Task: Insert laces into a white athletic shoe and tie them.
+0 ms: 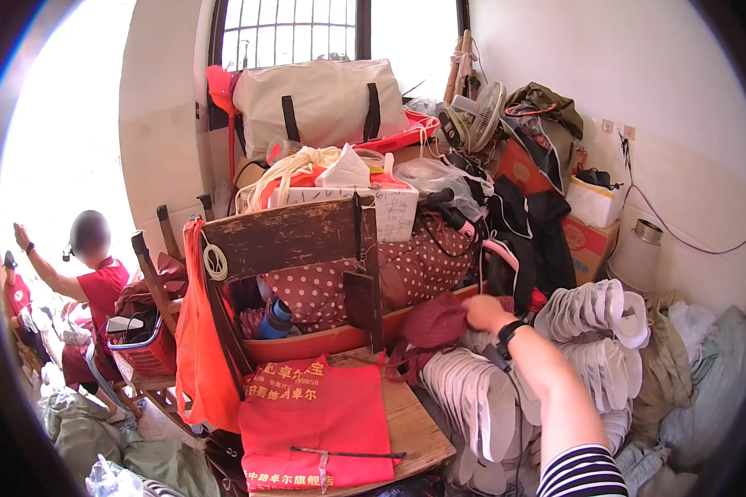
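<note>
My right hand reaches in from the lower right, with a dark band on its wrist. Its fingers are closed on a bunched maroon cloth, which hangs over the edge of the wooden chair. Just below the hand lie stacks of white sole-shaped pieces, packed in rows. A red cloth bag with yellow print is spread on the chair seat, and a thin dark rod lies across it. My left hand is out of the picture.
An orange bag hangs from the chair back. Behind are a polka-dot bundle, a white box, a beige bag and a fan. Sacks stand at right. Another person sits at far left.
</note>
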A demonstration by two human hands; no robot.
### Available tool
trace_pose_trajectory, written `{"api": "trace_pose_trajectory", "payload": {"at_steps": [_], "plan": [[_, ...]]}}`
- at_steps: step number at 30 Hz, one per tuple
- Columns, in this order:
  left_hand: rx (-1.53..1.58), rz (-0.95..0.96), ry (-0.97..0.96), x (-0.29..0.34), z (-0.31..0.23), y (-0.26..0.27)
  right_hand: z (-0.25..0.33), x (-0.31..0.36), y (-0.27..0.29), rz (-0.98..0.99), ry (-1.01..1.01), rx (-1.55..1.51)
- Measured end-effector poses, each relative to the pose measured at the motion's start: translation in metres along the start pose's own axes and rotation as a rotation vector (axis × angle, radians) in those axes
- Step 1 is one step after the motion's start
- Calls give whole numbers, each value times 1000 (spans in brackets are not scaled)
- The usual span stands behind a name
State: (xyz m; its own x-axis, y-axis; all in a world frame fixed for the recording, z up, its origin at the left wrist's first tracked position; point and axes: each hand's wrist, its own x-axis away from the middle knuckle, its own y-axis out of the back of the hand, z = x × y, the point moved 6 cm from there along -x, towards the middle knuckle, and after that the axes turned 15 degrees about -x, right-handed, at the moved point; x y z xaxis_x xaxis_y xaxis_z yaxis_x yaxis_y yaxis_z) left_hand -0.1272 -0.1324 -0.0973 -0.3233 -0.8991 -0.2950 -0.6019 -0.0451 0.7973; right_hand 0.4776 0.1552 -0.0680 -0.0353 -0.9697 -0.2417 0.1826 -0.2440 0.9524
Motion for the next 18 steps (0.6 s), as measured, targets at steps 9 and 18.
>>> {"api": "trace_pose_trajectory", "payload": {"at_steps": [9, 18], "plan": [[42, 23, 6, -2, 12, 1, 53, -22, 189, -661, -219, -1775], [-19, -14, -68, -1, 17, 4, 160, -132, 249, -775, 281, -2097]]}}
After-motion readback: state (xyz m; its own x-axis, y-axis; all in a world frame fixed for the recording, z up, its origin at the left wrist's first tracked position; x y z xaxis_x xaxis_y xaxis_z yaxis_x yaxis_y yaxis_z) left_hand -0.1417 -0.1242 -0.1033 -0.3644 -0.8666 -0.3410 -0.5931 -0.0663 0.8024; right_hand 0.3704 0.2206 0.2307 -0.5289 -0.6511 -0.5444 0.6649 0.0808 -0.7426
